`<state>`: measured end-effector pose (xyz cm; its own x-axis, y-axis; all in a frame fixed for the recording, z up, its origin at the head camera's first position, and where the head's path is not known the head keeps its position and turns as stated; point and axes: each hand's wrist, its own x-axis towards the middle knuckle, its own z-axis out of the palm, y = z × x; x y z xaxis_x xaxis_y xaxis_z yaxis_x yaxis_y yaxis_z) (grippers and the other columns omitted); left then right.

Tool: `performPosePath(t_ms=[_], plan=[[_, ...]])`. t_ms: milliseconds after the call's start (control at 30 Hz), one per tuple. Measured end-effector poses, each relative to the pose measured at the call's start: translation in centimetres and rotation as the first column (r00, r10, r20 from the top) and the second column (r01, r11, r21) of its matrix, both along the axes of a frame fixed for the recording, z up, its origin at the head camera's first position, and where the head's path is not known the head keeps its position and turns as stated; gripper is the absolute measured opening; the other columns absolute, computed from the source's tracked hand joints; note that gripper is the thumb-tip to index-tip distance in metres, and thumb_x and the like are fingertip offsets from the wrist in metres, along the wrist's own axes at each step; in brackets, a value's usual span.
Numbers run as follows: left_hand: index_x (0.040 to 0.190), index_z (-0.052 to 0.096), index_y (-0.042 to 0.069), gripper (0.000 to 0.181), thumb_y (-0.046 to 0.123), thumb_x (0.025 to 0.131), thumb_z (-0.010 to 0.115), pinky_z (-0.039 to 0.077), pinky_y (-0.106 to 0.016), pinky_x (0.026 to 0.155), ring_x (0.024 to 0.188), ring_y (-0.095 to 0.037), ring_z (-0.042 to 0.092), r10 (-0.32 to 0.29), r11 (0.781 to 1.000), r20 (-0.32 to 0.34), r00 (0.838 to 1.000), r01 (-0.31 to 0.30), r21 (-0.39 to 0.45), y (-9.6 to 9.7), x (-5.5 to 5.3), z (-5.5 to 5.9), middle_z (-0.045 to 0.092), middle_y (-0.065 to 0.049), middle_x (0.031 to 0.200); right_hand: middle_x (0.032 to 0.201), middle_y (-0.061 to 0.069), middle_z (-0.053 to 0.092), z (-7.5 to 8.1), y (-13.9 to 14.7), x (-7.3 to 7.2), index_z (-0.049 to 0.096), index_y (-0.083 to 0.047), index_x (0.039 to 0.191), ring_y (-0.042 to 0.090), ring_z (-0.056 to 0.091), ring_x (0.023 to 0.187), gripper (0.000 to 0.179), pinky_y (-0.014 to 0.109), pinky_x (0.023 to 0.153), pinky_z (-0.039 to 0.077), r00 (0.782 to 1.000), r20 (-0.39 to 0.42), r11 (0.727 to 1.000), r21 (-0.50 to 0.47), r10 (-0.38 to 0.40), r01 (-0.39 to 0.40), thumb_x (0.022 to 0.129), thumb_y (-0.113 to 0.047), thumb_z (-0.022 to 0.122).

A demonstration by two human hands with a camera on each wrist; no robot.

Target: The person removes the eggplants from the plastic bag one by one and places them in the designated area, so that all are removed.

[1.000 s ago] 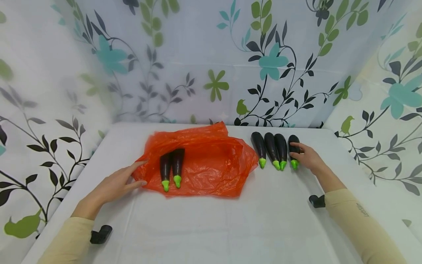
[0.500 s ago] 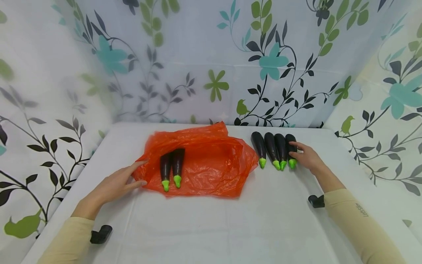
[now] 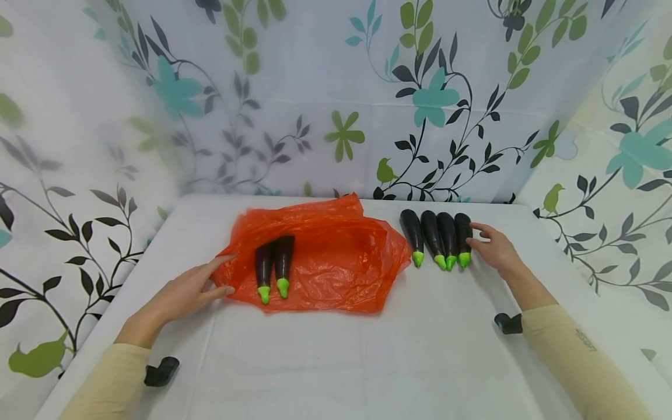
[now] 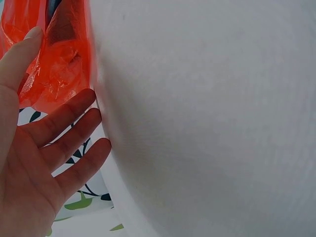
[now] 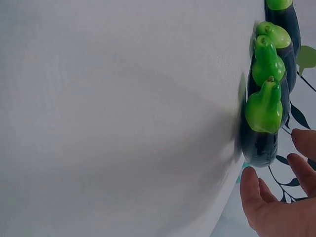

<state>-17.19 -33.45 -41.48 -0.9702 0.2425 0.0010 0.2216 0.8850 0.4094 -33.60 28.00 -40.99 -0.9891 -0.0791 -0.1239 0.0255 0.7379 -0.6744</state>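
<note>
An orange-red plastic bag (image 3: 331, 289) lies on the table with its mouth facing the person. Two dark eggplants (image 3: 264, 265) with green stems rest side by side in its left part, their upper ends hidden under the bag's top layer. My left hand (image 3: 181, 291) touches the bag's left edge, fingers spread and thumb apart. To the right of the bag lies a row of several eggplants (image 3: 431, 233), stems toward the person. Beside the rightmost eggplant (image 5: 261, 148) is my right hand (image 3: 496, 251), its fingers loosely bent and the fingertips right at its side, holding nothing.
A white cloth (image 3: 315, 361) covers the table, and a floral curtain (image 3: 294, 105) hangs behind and around it. Dark camera pieces (image 3: 161, 372) show by both wrists. The bag's right edge reaches close to the leftmost eggplant (image 3: 411, 224) of the row.
My right hand has slid the rightmost eggplant left against its neighbour, then let go and drawn back slightly to the right. The left hand and the bag stay put.
</note>
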Motion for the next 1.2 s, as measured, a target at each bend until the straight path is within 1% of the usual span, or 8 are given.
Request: performPosePath(t_ms=[167,300,400,467,567,733,900,1200], plan=[[0.148,0.037,0.013,0.074,0.048,0.09,0.066,0.046,-0.046,0.078,0.089,-0.023,0.052,-0.003,1.0,-0.008,1.0,0.003,0.003,0.0,-0.1,-0.1,0.055,-0.001,0.096,0.152,0.032,0.023,0.1,-0.7,0.3,0.023,-0.008,0.155,0.048,0.033,0.135,0.061,0.06,0.102,0.035,0.998,-0.043,0.998,-0.036,-0.053,0.052,0.103,-0.029,0.048],[0.148,0.037,0.013,0.074,0.048,0.09,0.066,0.045,-0.044,0.076,0.088,-0.022,0.052,-0.003,1.0,-0.002,1.0,0.003,0.001,0.0,-0.1,-0.1,0.053,0.0,0.091,0.153,0.03,0.022,0.5,-1.4,0.5,0.023,-0.008,0.155,0.047,0.033,0.136,0.062,0.06,0.102,0.036,0.994,-0.061,0.995,-0.059,-0.09,0.086,0.103,-0.032,0.048],[0.148,0.037,0.013,0.074,0.048,0.09,0.066,0.045,-0.044,0.076,0.089,-0.022,0.052,-0.001,1.0,0.001,1.0,0.001,0.002,0.0,-0.1,-0.1,0.054,0.0,0.093,0.155,0.029,0.021,0.9,-1.9,0.8,0.021,-0.009,0.156,0.047,0.031,0.138,0.064,0.06,0.102,0.035,0.994,-0.056,0.992,-0.087,-0.099,0.094,0.103,-0.036,0.047],[0.148,0.037,0.013,0.074,0.048,0.09,0.067,0.045,-0.045,0.077,0.089,-0.023,0.052,0.002,1.0,0.004,1.0,-0.002,0.004,0.1,0.0,-0.1,0.054,-0.002,0.094,0.155,0.028,0.02,1.2,-2.3,1.0,0.021,-0.01,0.156,0.046,0.029,0.139,0.065,0.06,0.103,0.034,0.994,-0.056,0.989,-0.113,-0.097,0.091,0.103,-0.038,0.047],[0.148,0.037,0.013,0.074,0.047,0.09,0.067,0.046,-0.048,0.08,0.091,-0.024,0.053,0.003,1.0,0.002,1.0,-0.003,0.007,0.1,0.0,0.0,0.057,-0.004,0.102,0.156,0.025,0.02,1.6,-3.0,1.5,0.021,-0.012,0.156,0.045,0.028,0.14,0.065,0.059,0.104,0.033,0.993,-0.068,0.984,-0.159,-0.094,0.082,0.103,-0.039,0.047],[0.148,0.037,0.012,0.074,0.047,0.09,0.067,0.046,-0.048,0.08,0.091,-0.024,0.052,0.004,1.0,0.002,1.0,-0.004,0.007,0.1,0.1,0.1,0.057,-0.005,0.101,0.157,0.022,0.021,2.2,-4.6,2.4,0.022,-0.015,0.157,0.043,0.028,0.14,0.067,0.059,0.105,0.032,0.991,-0.097,0.973,-0.217,-0.094,0.072,0.102,-0.044,0.047],[0.149,0.037,0.012,0.075,0.049,0.09,0.066,0.046,-0.048,0.08,0.091,-0.024,0.052,-0.001,1.0,-0.002,1.0,0.001,0.011,0.0,0.0,0.0,0.056,-0.003,0.1,0.156,0.019,0.025,2.8,-6.3,3.2,0.025,-0.018,0.156,0.039,0.03,0.14,0.067,0.057,0.107,0.031,0.988,-0.13,0.97,-0.238,-0.079,0.046,0.1,-0.046,0.049],[0.149,0.037,0.013,0.074,0.048,0.09,0.066,0.046,-0.055,0.085,0.099,-0.029,0.053,0.008,1.0,-0.005,1.0,-0.008,0.016,0.0,0.1,-0.1,0.057,-0.01,0.115,0.153,0.014,0.034,4.0,-9.0,5.2,0.033,-0.018,0.153,0.034,0.036,0.135,0.062,0.051,0.105,0.037,0.991,-0.132,0.963,-0.27,-0.02,-0.016,0.1,-0.041,0.054]])
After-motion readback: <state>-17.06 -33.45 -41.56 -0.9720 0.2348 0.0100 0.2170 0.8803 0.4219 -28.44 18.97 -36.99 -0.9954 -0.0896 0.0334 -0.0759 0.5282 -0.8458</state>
